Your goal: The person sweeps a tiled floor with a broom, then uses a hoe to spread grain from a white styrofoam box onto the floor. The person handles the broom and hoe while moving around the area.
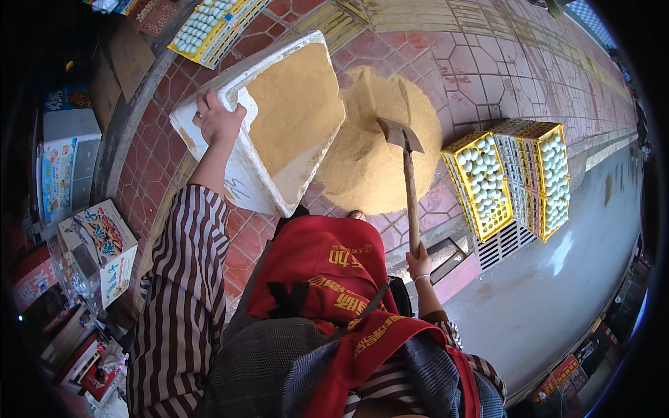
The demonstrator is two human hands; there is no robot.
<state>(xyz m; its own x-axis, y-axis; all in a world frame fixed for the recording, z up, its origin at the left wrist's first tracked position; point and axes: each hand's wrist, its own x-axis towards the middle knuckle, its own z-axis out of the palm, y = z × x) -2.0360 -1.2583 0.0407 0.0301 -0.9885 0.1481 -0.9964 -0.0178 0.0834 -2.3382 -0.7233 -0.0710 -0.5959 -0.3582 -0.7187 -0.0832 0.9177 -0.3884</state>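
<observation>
My left hand grips the near wall of a white foam box, which is tilted towards the right and holds tan, grainy material. Just right of the box, a round heap of the same-looking material lies on the paving. My right hand is closed around the wooden handle of a hoe. The hoe's metal blade rests on the heap.
Yellow plastic crates of pale eggs stand right of the heap, beside a drain grate. Another egg crate is at the top left. Printed cardboard boxes stand at the left, past a curved kerb.
</observation>
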